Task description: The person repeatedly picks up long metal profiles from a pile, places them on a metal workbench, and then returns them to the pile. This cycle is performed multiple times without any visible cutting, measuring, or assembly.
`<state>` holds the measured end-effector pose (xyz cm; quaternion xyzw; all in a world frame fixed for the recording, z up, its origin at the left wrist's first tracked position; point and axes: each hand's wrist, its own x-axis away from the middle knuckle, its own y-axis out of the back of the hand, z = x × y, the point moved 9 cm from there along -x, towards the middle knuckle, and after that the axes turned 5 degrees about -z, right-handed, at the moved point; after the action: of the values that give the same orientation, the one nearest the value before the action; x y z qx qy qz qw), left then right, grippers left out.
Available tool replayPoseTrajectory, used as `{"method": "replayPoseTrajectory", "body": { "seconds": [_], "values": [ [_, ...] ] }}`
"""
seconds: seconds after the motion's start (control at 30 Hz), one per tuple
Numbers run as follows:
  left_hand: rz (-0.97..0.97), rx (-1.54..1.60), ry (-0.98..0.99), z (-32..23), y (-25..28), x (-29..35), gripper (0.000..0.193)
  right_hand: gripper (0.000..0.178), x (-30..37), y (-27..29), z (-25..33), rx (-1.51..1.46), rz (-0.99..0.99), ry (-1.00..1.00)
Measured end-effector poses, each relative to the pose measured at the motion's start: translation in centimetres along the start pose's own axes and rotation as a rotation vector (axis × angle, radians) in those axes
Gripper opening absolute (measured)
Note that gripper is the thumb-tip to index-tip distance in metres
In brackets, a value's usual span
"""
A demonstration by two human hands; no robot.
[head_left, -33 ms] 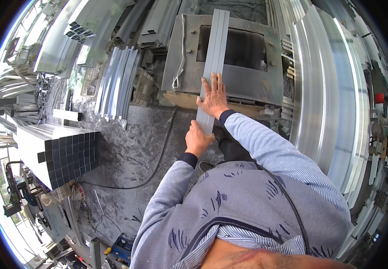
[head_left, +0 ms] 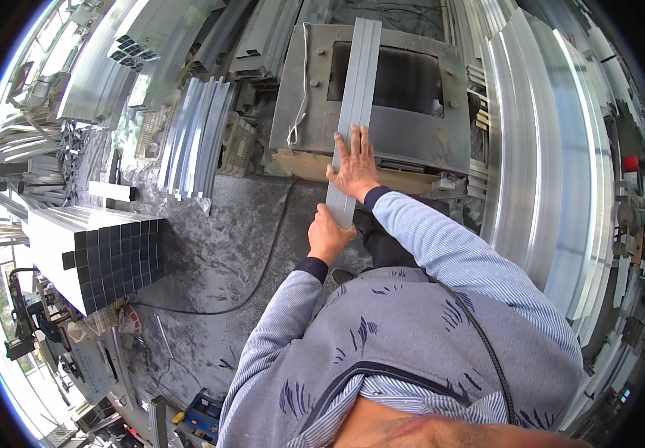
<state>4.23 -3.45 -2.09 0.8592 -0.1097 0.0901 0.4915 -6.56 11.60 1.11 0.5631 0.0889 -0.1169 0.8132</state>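
Observation:
A long grey grooved metal profile [head_left: 358,82] lies lengthwise across a grey metal-topped bench [head_left: 419,138] and juts over its near edge towards me. My left hand [head_left: 327,237] is closed round the near end of the profile, thumb at its right side. Further up, my right hand [head_left: 354,168] rests palm down on the profile near the bench's front edge, with its fingers stretched out. Under the profile, the bench top has a dark rectangular recess [head_left: 404,78]. A looped white cord [head_left: 304,97] lies on its left part.
Long metal profiles [head_left: 520,134] stand along the right. Thin strips [head_left: 194,138] lie on the left, beside a plastic crate [head_left: 238,145]. A stack of square tubes [head_left: 117,257] stands nearer left. A black cable [head_left: 262,272] crosses the grey floor [head_left: 210,246].
The profile and my right hand have shifted very slightly towards me. My left hand keeps its grip at the near end.

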Motion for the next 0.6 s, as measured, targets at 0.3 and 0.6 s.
{"method": "replayPoseTrajectory", "body": {
  "seconds": [0.3, 0.6],
  "values": [
    [0.020, -0.001, 0.031, 8.5, -1.6, 11.8, 0.084, 0.099, 12.8, -1.2, 6.5, -0.003, 0.103, 0.035],
    [0.059, 0.042, 0.054, 13.6, -0.4, 19.1, 0.091, 0.110, 20.1, -1.2, 11.0, -0.130, 0.154, 0.033]
  ]
}}
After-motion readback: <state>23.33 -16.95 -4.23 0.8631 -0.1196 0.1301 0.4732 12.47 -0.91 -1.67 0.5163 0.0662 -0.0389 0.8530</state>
